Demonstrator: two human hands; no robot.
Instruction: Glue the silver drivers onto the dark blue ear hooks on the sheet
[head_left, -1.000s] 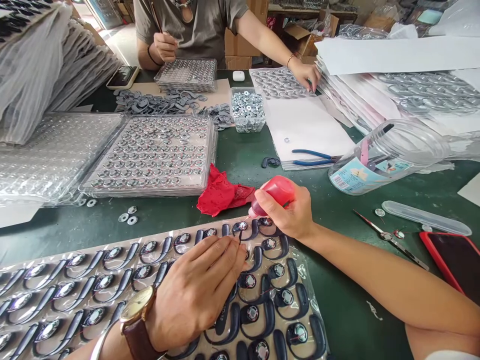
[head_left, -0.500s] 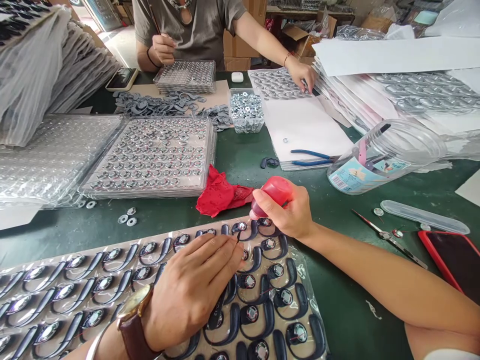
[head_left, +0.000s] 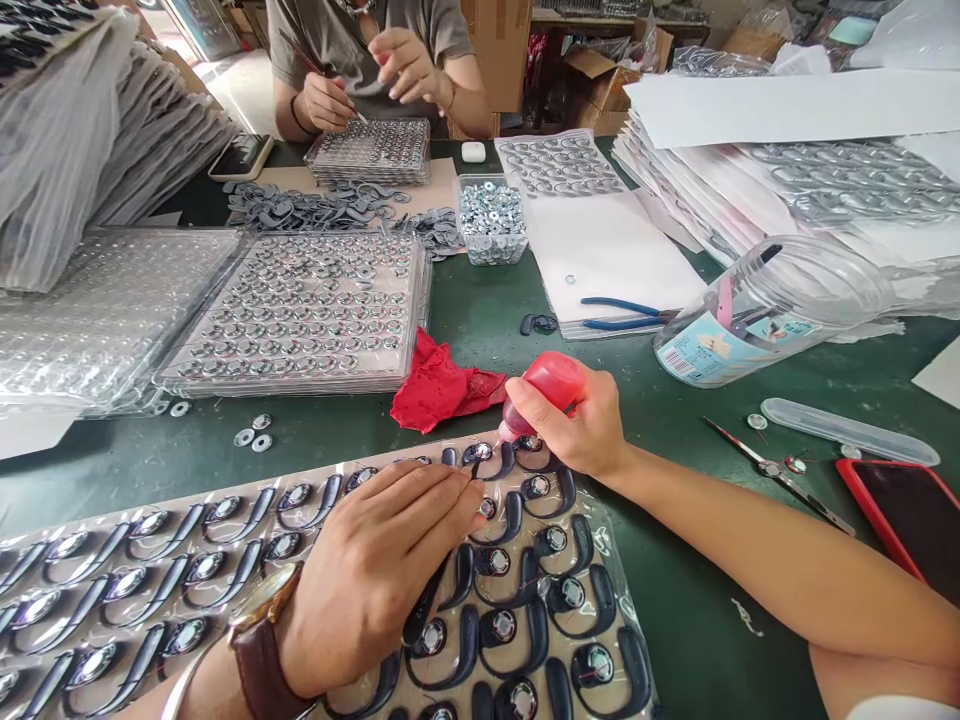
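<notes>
My left hand (head_left: 390, 560) is closed on black tweezers (head_left: 421, 615), whose pointed tip reaches a dark ear-hook piece with a round silver speaker (head_left: 482, 452). In my right hand (head_left: 592, 425) is a red squeeze bottle (head_left: 556, 378), tilted with its pale nozzle down and left. Its thin tip comes close to that same speaker; whether they touch I cannot tell. Under both hands lies a clear plastic tray (head_left: 626, 600) holding rows of these ear hooks, each with a speaker. My left palm and fingers cover part of the rows.
A red cloth (head_left: 439, 385) lies behind the bottle. Stacked speaker trays (head_left: 300, 310) stand at left, a box of metal washers (head_left: 491, 225) mid-table. Right are pliers (head_left: 622, 312), a tipped clear jar (head_left: 750, 320), scissors (head_left: 772, 470) and a phone (head_left: 907, 520). A co-worker (head_left: 375, 70) sits opposite.
My left hand has shifted slightly left and down with the tweezers. The bottle stays nearly in place. Opposite, the co-worker's outstretched hand has drawn back from the ear-hook sheet to the chest.
</notes>
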